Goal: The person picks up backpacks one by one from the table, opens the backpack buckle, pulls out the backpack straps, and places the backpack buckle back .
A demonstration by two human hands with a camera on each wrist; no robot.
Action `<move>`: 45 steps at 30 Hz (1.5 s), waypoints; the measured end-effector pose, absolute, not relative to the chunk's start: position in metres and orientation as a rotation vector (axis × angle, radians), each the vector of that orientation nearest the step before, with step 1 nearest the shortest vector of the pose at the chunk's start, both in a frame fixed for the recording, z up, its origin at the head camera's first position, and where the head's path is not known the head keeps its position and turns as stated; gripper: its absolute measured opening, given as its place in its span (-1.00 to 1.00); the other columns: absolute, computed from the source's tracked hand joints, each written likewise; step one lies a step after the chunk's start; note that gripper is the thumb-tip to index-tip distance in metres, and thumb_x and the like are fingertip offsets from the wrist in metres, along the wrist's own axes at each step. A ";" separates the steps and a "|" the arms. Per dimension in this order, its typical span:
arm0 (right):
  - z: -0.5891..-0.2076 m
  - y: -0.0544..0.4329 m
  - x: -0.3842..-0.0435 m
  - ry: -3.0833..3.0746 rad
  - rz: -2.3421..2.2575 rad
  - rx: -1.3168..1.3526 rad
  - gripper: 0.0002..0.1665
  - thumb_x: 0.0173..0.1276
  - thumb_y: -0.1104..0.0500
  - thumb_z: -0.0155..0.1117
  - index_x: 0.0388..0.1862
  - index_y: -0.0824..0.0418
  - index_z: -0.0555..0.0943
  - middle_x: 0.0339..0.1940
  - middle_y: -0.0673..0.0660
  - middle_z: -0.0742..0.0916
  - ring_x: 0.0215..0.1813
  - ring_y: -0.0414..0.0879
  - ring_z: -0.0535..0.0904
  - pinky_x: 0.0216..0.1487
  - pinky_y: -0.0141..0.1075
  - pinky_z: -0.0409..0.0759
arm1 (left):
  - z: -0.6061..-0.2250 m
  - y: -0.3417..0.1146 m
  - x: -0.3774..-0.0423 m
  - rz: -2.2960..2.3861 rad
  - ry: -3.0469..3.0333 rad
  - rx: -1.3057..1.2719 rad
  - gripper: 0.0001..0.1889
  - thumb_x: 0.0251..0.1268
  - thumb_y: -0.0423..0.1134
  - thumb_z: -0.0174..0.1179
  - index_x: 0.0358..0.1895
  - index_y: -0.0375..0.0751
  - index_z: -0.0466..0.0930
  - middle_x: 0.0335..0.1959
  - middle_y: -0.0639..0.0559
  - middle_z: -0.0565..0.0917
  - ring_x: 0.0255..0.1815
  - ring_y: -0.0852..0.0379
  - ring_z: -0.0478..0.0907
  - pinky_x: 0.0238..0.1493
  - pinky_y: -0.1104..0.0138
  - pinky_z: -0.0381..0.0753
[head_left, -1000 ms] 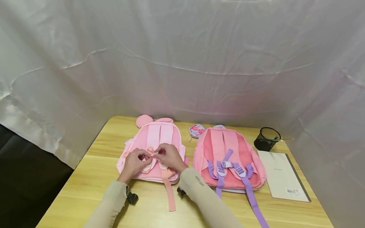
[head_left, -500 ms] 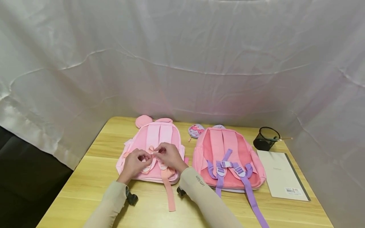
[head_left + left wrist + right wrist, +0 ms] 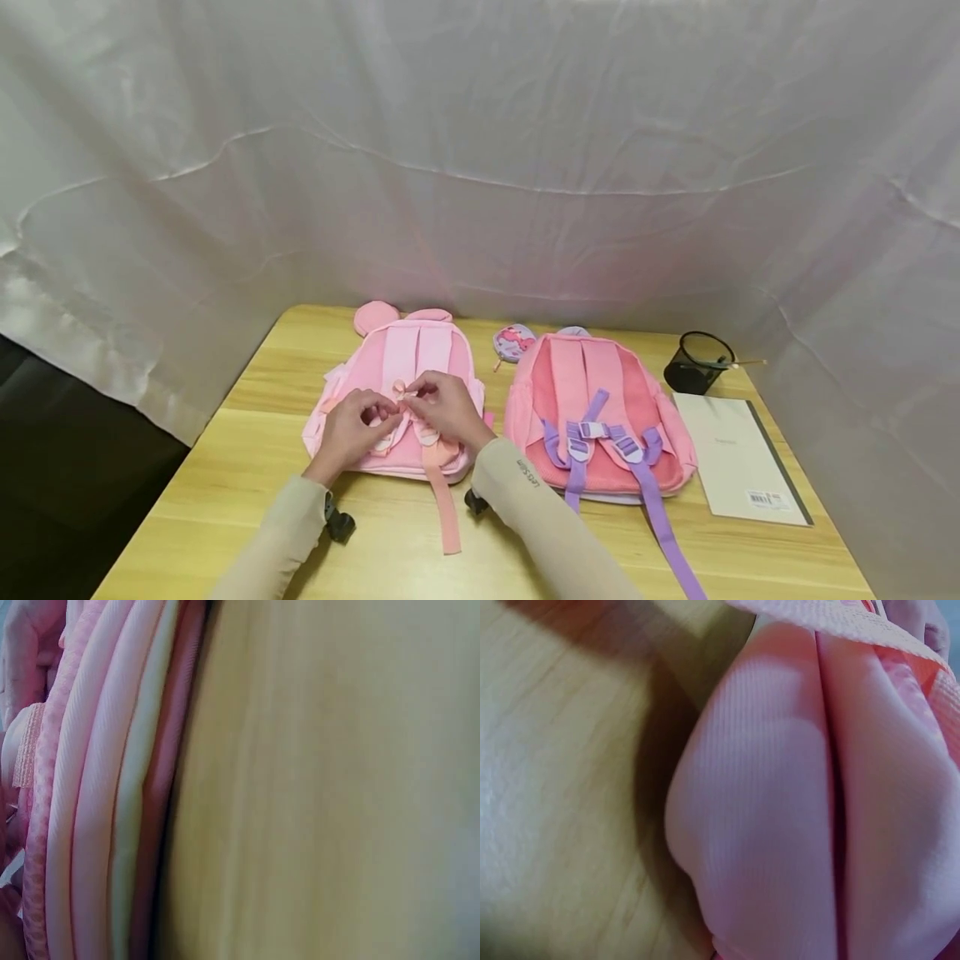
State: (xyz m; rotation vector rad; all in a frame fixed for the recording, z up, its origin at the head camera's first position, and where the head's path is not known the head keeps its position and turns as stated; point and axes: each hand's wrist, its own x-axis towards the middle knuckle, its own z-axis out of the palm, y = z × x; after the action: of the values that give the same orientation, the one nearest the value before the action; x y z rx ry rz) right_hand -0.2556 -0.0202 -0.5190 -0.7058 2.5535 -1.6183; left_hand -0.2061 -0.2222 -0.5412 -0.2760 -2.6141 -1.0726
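A light pink backpack point(image 3: 360, 354) lies with its shoulder straps facing up at the left of the table. Over the middle of its back, both hands meet at a short peach strap point(image 3: 399, 387). My left hand point(image 3: 348, 431) pinches one side of that strap between thumb and fingertips. From the other side my right hand point(image 3: 450, 410) pinches it too, fingers bent. The fingertips largely hide the small piece between them. A longer peach webbing tail point(image 3: 444, 508) hangs from the backpack onto the table. In the right wrist view, the backpack's side point(image 3: 765, 795) fills the middle.
To the right lies a darker pink backpack point(image 3: 528, 408) with purple straps point(image 3: 660, 525) and a white buckle point(image 3: 594, 430). Beyond it are a cream notebook point(image 3: 738, 462) and a black mesh pen cup point(image 3: 686, 379). A grey curtain point(image 3: 480, 183) closes off the table's back.
Both hands stay at the short peach strap, with only slight finger movement. The head view has shifted a little; the backpacks have not visibly moved on the table.
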 end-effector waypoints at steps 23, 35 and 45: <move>-0.514 -0.021 -0.254 2.515 -1.666 -0.650 -0.91 0.35 0.16 0.50 -0.18 0.04 0.77 -0.25 -0.06 0.78 -0.18 -0.26 0.62 -0.08 -0.38 0.60 | -0.538 -0.204 -0.203 -1.079 -2.545 -0.115 -0.85 0.04 -0.23 0.55 -0.46 0.05 0.71 -0.52 0.14 0.60 -0.44 0.20 0.46 -0.34 0.32 0.42; -0.511 -0.019 -0.257 2.523 -1.667 -0.650 -0.96 0.38 0.15 0.48 -0.22 0.03 0.77 -0.23 -0.06 0.80 -0.15 -0.24 0.63 -0.06 -0.35 0.56 | -0.543 -0.203 -0.203 -1.053 -2.571 -0.120 -0.81 0.03 -0.16 0.56 -0.50 0.12 0.68 -0.55 0.19 0.53 -0.46 0.21 0.39 -0.37 0.32 0.37; -0.508 -0.017 -0.257 2.499 -1.730 -0.637 -0.95 0.35 0.13 0.50 -0.24 0.03 0.76 -0.15 -0.08 0.84 -0.16 -0.25 0.62 -0.09 -0.34 0.58 | -0.544 -0.203 -0.204 -1.103 -2.601 -0.096 -0.81 0.05 -0.15 0.56 -0.44 0.15 0.68 -0.51 0.16 0.56 -0.43 0.21 0.41 -0.32 0.32 0.38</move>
State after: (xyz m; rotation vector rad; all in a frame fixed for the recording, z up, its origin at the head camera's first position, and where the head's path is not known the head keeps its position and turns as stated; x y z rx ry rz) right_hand -0.2570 -0.0165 -0.5084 -0.6365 2.4986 -1.7296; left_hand -0.2042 -0.2033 -0.5435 -0.0960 -2.6008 -1.1031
